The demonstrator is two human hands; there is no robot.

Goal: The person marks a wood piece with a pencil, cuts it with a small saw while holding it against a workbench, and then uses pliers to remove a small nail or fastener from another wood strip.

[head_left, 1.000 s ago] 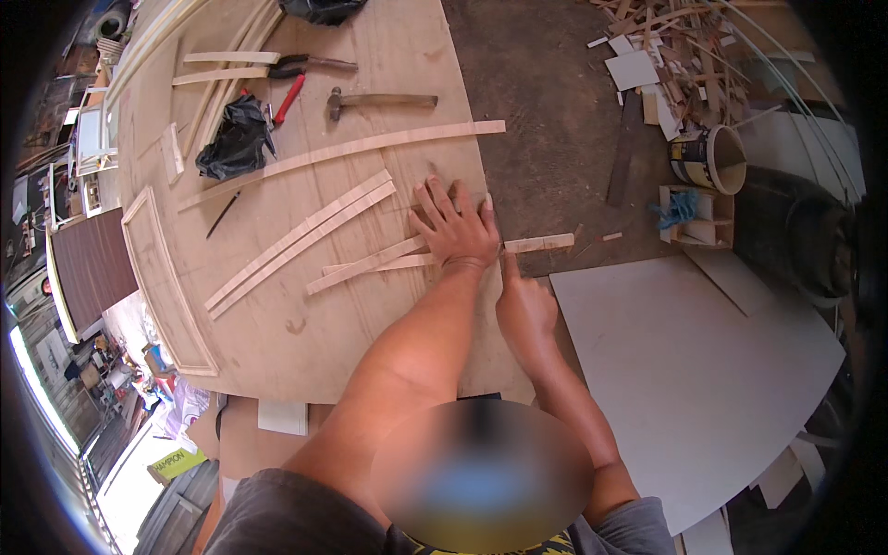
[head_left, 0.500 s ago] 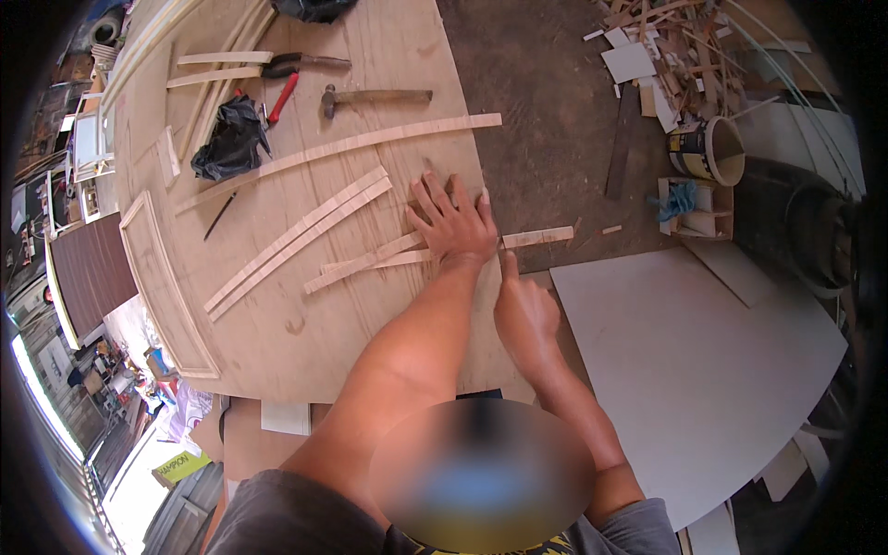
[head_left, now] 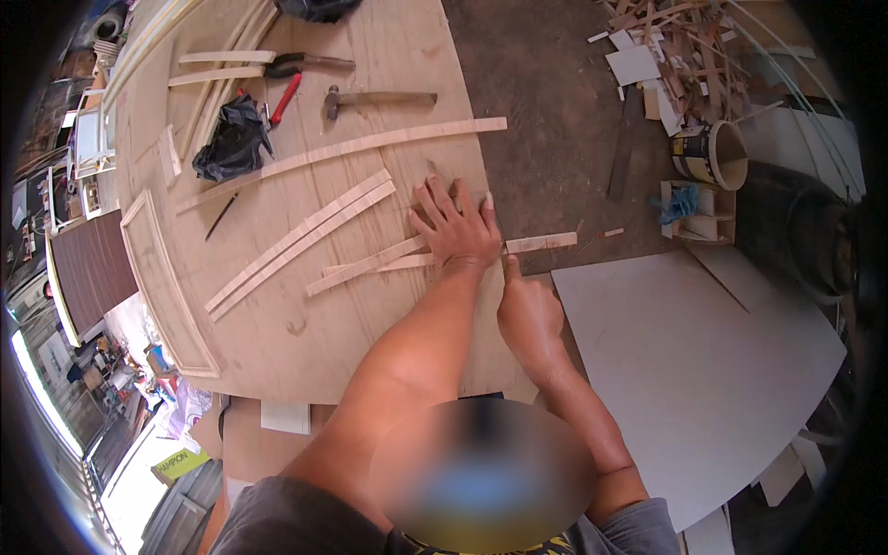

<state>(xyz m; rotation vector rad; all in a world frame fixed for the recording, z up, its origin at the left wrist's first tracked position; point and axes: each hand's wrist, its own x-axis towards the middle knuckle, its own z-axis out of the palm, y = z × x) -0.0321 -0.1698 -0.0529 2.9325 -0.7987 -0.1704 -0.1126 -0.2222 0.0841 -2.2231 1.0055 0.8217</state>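
My left hand (head_left: 460,231) lies flat with fingers spread, pressing a light wooden strip (head_left: 541,242) to the plywood tabletop (head_left: 370,319) at its right edge. The strip's outer end sticks out past that edge. My right hand (head_left: 531,319) is closed just off the edge, index finger pointing forward. It grips a thin dark blade (head_left: 504,248), apparently a hand saw seen edge-on, against the strip beside my left wrist; its handle is hidden in my fist. Another short strip (head_left: 361,268) crosses the held one. Left of my hand lie two strips side by side (head_left: 301,245).
A long curved strip (head_left: 351,148) lies beyond my hands. Farther off are a hammer (head_left: 384,98), red-handled pliers (head_left: 285,98) and a black plastic bag (head_left: 231,139). On the floor stand a bucket (head_left: 698,155), an offcut heap (head_left: 684,55) and a white board (head_left: 684,370).
My right hand has drawn back slightly toward me with the blade. My left hand stays pressed on the strip, and the whole view has shifted a little.
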